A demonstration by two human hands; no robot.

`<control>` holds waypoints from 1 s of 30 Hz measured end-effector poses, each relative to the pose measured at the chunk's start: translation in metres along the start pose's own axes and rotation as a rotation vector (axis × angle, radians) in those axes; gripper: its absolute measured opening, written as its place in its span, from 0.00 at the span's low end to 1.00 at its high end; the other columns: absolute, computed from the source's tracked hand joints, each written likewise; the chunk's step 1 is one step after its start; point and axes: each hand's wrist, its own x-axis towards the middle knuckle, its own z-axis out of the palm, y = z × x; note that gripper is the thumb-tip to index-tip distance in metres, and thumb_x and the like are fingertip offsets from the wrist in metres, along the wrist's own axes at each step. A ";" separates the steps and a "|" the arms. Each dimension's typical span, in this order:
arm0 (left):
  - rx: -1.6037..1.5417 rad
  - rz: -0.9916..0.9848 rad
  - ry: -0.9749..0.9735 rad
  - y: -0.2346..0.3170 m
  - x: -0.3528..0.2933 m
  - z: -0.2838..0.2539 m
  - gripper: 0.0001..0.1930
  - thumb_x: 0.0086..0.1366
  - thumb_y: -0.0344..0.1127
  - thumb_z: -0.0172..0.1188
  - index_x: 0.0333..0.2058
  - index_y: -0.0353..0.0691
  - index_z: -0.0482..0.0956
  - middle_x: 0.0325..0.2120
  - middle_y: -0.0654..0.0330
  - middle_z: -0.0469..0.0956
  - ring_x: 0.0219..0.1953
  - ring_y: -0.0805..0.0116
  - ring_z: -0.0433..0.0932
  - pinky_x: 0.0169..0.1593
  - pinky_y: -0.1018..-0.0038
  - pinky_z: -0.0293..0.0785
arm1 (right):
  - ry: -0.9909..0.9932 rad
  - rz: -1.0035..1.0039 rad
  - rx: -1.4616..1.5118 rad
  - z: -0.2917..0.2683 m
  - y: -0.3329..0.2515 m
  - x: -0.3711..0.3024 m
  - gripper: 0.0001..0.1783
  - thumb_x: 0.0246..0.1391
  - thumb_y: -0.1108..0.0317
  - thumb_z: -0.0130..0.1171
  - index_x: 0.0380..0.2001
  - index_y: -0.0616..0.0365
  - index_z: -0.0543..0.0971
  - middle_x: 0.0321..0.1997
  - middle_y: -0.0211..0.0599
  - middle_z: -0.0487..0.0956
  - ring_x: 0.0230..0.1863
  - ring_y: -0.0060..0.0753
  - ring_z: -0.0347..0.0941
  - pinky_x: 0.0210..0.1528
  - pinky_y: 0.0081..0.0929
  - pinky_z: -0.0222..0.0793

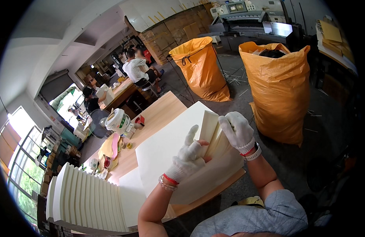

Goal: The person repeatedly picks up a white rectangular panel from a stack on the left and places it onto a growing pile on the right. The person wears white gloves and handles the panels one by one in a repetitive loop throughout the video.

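A large white paperboard sheet (166, 148) lies on the wooden table in front of me, with narrow folded strips standing up along its right side. Both hands wear white knit gloves. My left hand (189, 155) rests over the folded part, its fingers spread and bare fingertips touching the board. At the right edge, my right hand (237, 130) has its fingers closed on the folded flap (215, 136). A stack of folded white paperboard pieces (87, 199) stands at the lower left.
Two orange woven sacks (200, 71) (277, 91) stand on the floor beyond the table (166, 104). On the table are a white bucket (118, 120), a red tape dispenser (139, 121) and a fan (98, 123). People sit working farther back; a large machine (249, 23) stands behind.
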 end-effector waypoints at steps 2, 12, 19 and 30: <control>-0.005 -0.006 -0.003 -0.004 -0.001 0.001 0.29 0.48 0.28 0.79 0.51 0.46 0.80 0.71 0.43 0.58 0.66 0.45 0.70 0.62 0.61 0.72 | -0.017 0.005 0.001 -0.001 0.002 0.000 0.18 0.67 0.63 0.56 0.23 0.62 0.73 0.23 0.45 0.71 0.30 0.51 0.70 0.35 0.43 0.66; -0.026 -0.085 -0.189 0.005 0.002 -0.010 0.25 0.54 0.17 0.64 0.52 0.40 0.80 0.70 0.40 0.59 0.59 0.46 0.77 0.60 0.63 0.73 | -0.025 0.024 0.013 -0.004 0.005 -0.004 0.18 0.67 0.61 0.57 0.25 0.62 0.73 0.24 0.46 0.72 0.30 0.52 0.70 0.35 0.44 0.66; -0.008 0.053 0.028 0.002 0.001 0.001 0.19 0.53 0.19 0.68 0.45 0.37 0.79 0.69 0.40 0.60 0.58 0.50 0.78 0.57 0.64 0.75 | -0.001 0.048 0.023 -0.002 0.002 -0.003 0.18 0.67 0.62 0.57 0.25 0.62 0.74 0.24 0.46 0.72 0.30 0.51 0.71 0.35 0.44 0.66; -0.111 -0.033 -0.110 -0.012 -0.002 -0.002 0.19 0.51 0.20 0.71 0.43 0.37 0.82 0.69 0.41 0.62 0.55 0.53 0.79 0.57 0.65 0.75 | -0.019 0.047 0.024 -0.003 0.003 -0.004 0.17 0.67 0.62 0.58 0.25 0.62 0.75 0.26 0.45 0.74 0.32 0.51 0.72 0.36 0.43 0.67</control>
